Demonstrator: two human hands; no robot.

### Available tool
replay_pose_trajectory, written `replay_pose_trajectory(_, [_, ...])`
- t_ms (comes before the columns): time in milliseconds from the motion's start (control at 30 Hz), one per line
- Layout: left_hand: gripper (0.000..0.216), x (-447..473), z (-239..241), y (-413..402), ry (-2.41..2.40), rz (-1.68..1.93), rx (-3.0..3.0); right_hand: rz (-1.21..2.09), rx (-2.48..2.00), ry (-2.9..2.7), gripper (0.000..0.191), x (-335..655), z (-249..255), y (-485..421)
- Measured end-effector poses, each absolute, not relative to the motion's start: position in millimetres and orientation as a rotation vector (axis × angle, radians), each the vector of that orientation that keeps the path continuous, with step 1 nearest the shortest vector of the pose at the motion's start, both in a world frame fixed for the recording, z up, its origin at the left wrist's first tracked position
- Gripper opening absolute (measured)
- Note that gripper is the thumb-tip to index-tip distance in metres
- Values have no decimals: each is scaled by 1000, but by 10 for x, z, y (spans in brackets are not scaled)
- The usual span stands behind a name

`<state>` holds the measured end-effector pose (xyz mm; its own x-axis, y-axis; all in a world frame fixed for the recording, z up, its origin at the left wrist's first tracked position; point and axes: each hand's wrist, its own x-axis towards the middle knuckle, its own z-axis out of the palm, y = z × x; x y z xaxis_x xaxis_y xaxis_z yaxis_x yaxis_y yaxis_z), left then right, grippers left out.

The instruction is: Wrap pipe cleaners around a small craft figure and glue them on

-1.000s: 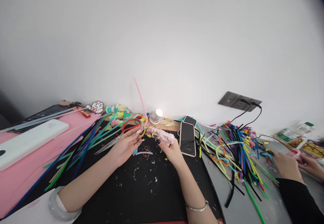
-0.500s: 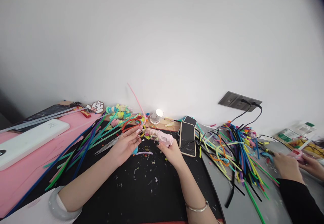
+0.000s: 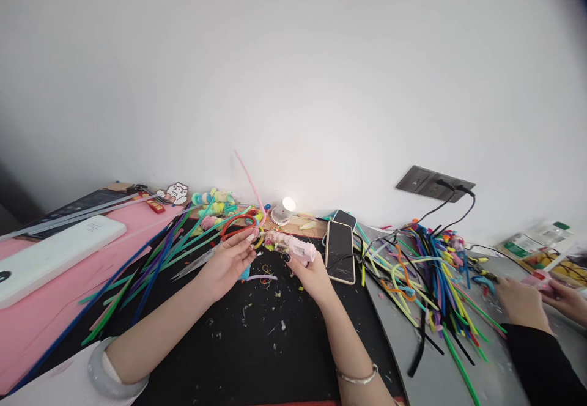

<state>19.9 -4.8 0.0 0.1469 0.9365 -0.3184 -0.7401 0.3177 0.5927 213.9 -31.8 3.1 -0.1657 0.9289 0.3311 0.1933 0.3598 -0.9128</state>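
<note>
My left hand (image 3: 230, 266) pinches a pink pipe cleaner (image 3: 250, 180) near its lower end, and its long free end stands up against the wall. My right hand (image 3: 310, 274) is closed around a pale pink hot glue gun (image 3: 300, 249). Fuzz and bits of colour cover the gun's front part, which points left at the fingers of my left hand. Whether its tip touches the pipe cleaner I cannot tell. Below the hands, a short lilac pipe cleaner piece (image 3: 262, 277) lies on the black mat (image 3: 257, 357). Scissors (image 3: 195, 264) with orange handles lie behind my left hand.
A white paper cup (image 3: 284, 210) stands by the wall; a phone (image 3: 340, 252) lies right of my hands. Pipe cleaners (image 3: 440, 290) are heaped further right, beside a co-worker's hands (image 3: 523, 302). A white device (image 3: 59, 259) rests on pink sheets (image 3: 27, 339) at left.
The glue gun in my right hand has shifted slightly right, away from my left fingers. The pink pipe cleaner's free end has swung a little to the right.
</note>
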Motion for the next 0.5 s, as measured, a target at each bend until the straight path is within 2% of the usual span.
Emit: replay_pose_trajectory(500, [24,192,-20,-49,738,1211,386,895,-1069,-1595,37,2146,20,-318])
